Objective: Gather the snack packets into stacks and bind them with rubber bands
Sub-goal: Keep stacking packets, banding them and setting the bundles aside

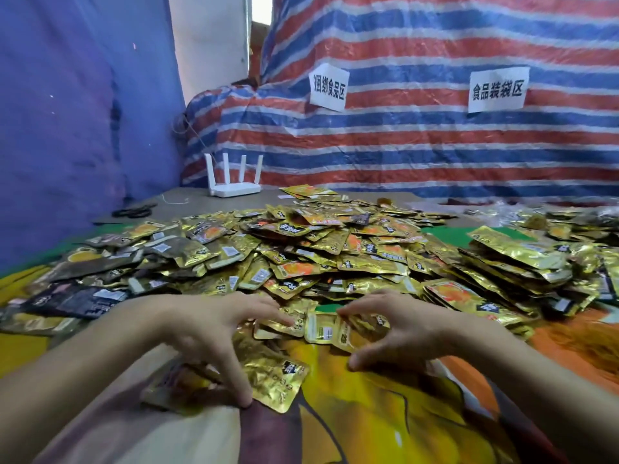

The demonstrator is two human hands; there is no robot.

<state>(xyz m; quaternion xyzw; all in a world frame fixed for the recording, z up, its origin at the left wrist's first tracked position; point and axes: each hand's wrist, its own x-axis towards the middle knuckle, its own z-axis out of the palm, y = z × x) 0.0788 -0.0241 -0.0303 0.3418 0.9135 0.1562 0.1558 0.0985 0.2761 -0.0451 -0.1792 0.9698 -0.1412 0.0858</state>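
1. My left hand (214, 333) and right hand (405, 333) reach over the near edge of a large loose heap of gold snack packets (301, 249), which covers most of the bench (201, 199).
2. The fingers of both hands are curled. The left spans a few crumpled packets between fingertips and thumb. The right pinches a small cluster just beside them.
3. I judge the task barely begun: nearly every packet lies unsorted, and no banded stack shows.
4. At right, leaning rows (502, 262) of packets look partly gathered, but I see no bands on them.
5. Dark loops (132, 212) at the bench's far left may be rubber bands; they are too small to tell.
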